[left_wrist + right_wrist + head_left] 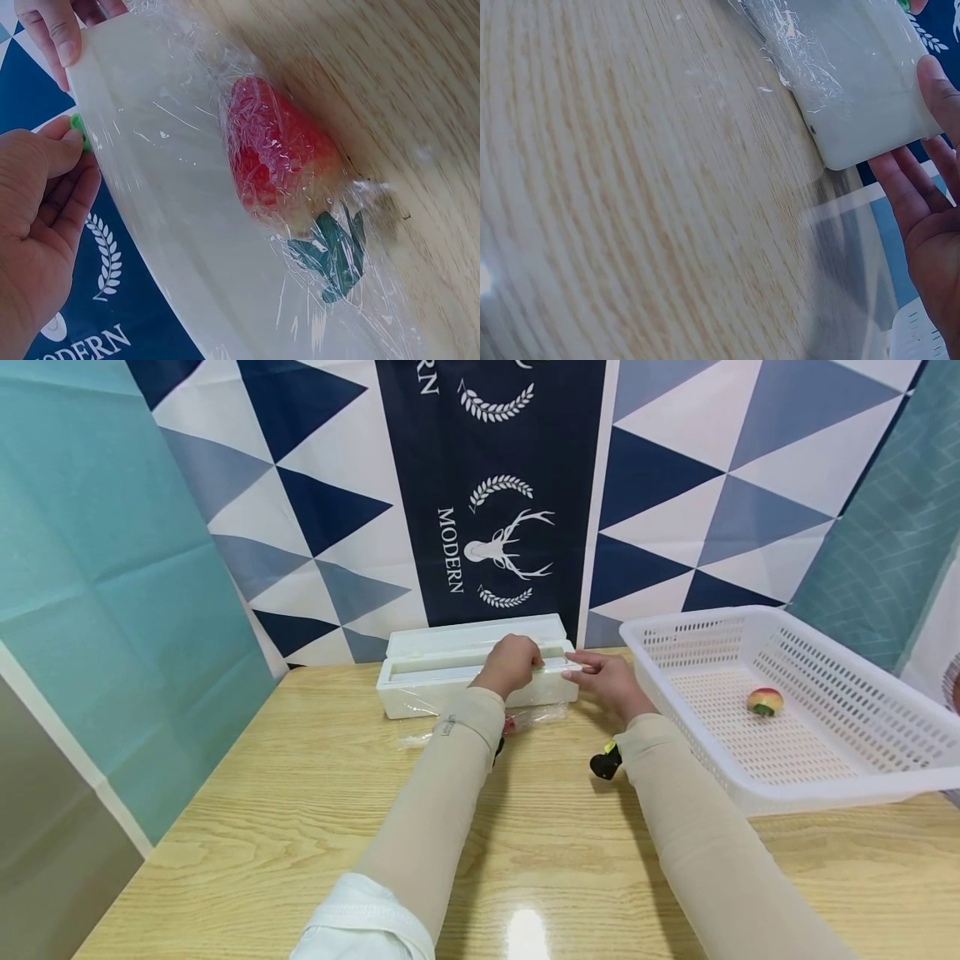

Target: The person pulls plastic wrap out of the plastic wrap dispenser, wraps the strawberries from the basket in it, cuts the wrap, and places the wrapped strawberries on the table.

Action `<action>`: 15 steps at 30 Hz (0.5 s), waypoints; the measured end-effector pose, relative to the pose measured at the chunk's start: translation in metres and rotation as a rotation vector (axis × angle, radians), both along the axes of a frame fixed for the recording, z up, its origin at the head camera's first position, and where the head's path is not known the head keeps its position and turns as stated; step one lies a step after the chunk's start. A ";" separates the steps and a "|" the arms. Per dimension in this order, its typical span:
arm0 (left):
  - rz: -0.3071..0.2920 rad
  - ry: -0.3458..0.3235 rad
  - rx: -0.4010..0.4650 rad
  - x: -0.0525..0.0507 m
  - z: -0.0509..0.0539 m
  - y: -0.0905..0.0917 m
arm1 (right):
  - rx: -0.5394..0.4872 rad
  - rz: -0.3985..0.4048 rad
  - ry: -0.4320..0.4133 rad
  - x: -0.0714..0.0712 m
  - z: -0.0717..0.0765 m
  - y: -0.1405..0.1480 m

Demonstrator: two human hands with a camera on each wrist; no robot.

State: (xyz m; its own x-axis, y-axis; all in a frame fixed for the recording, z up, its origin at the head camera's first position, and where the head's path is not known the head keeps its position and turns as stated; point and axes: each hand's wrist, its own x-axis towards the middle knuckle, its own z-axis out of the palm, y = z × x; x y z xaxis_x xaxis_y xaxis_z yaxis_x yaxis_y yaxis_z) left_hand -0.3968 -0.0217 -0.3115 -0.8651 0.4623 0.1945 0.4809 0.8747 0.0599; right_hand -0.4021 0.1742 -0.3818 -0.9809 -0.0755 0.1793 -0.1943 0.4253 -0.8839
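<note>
A white cling film dispenser box point(408, 699) stands at the back of the table with its lid raised. My left hand point(513, 662) is over its front edge; in the left wrist view the thumb and fingers pinch a small green slide cutter point(80, 132). My right hand point(606, 683) grips the box's right end, thumb on one face and fingers beneath. Clear cling film point(551, 713) hangs down the box front onto the table. Under that film lies a red and yellowish peach-like fruit point(281, 154) with green leaves, mostly hidden by my left arm in the head view.
On the right stands a white plastic basket point(675, 727) with a similar red and yellow fruit point(765, 702) inside. A patterned cloth point(330, 510) hangs right behind the box. Wooden tabletop point(285, 827) extends in front and to the left.
</note>
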 end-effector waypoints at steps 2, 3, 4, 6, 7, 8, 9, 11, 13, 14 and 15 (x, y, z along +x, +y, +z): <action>0.002 -0.003 0.000 0.000 0.000 0.000 | 0.007 0.003 0.005 0.000 0.000 0.000; 0.003 -0.002 0.001 0.001 0.000 -0.001 | 0.008 0.003 0.008 0.001 0.000 0.000; 0.004 -0.002 0.003 0.001 0.000 -0.001 | 0.007 0.002 0.006 0.001 0.000 0.000; 0.008 -0.001 0.005 0.001 -0.001 -0.001 | 0.008 -0.001 0.001 0.001 0.000 0.000; 0.011 -0.001 0.005 0.001 -0.001 -0.002 | 0.007 -0.003 -0.003 0.001 0.000 0.000; 0.012 -0.001 0.006 0.000 -0.001 -0.002 | 0.008 -0.006 -0.005 0.001 0.000 0.000; 0.013 -0.001 0.005 0.000 -0.001 -0.002 | 0.007 -0.009 -0.007 0.001 0.000 0.000; 0.014 -0.001 0.005 0.000 -0.002 -0.003 | -0.001 -0.013 -0.014 0.000 -0.001 0.000; 0.013 0.001 0.003 0.000 -0.002 -0.004 | -0.013 -0.012 -0.017 0.000 -0.001 -0.001; 0.012 0.004 0.001 0.000 -0.002 -0.005 | -0.016 -0.010 -0.017 -0.001 -0.002 -0.001; 0.012 0.005 0.001 0.000 -0.002 -0.005 | -0.022 -0.011 -0.019 -0.001 -0.002 -0.001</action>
